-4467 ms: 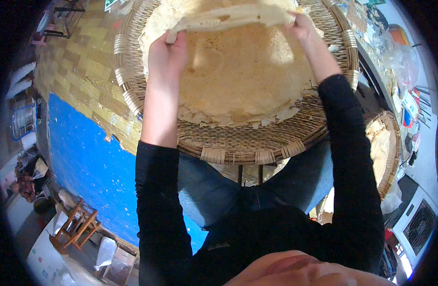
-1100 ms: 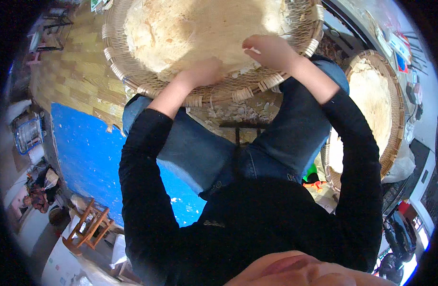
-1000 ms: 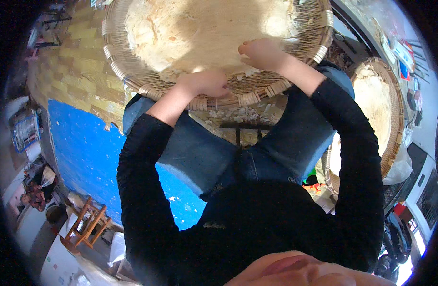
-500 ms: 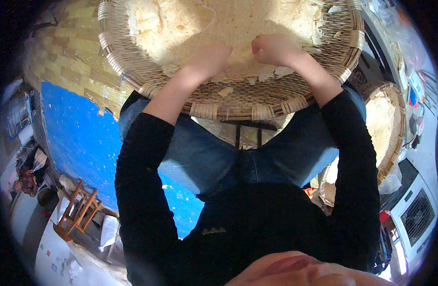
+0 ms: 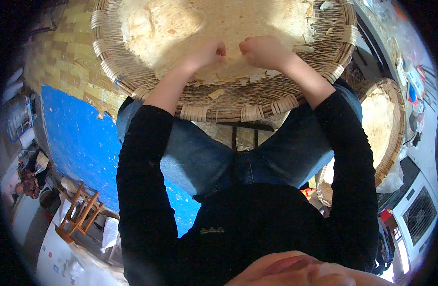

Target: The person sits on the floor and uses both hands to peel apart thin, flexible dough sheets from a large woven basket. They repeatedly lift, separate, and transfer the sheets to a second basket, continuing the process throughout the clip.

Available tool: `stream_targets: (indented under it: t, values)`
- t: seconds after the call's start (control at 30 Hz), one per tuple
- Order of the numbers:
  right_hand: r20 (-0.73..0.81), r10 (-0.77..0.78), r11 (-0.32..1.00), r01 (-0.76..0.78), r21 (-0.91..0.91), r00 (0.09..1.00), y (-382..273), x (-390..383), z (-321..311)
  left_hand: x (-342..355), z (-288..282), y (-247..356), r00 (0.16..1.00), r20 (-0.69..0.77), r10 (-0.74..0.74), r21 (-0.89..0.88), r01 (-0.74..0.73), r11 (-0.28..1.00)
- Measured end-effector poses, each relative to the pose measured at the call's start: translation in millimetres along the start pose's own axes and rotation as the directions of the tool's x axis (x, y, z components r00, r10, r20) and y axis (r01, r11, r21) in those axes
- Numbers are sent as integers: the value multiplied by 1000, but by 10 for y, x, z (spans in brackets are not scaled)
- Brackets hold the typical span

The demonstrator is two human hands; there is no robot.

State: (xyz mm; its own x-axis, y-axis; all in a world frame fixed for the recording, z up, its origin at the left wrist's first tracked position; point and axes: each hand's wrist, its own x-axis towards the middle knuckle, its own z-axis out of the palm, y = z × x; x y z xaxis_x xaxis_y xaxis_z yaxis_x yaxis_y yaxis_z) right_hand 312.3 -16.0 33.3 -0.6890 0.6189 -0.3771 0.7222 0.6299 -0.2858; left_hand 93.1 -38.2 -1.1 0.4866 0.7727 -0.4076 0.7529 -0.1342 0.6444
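Two hands of ours, the left hand (image 5: 207,55) and the right hand (image 5: 265,51), curl their fingers over the near part of the thin, pale sheets (image 5: 242,28), which lie layered inside the wide wicker tray (image 5: 252,113) in front of us. Whether either grip is clenched on a sheet's edge or merely bent above it, we cannot tell. In our judgement, sheets this flaky at the margin want a light, even pinch, both wrists level, so that nothing tears. The pale mark (image 5: 212,230) on our black top (image 5: 257,214) is too small to read.
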Motion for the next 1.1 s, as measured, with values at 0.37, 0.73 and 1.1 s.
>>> stream_targets:
  t: [0.37,0.73,1.1]
  values:
    - [101,-58,997,63,-47,993,-406,-100,166,138,115,116,954,-291,-69,58,90,994]
    - [54,26,999,-28,34,998,-173,71,375,108,-760,93,625,-769,-136,-38,167,985]
    - [15,603,-337,238,911,797,460,37,-35,-216,-988,414,694,-715,-88,-29,96,995]
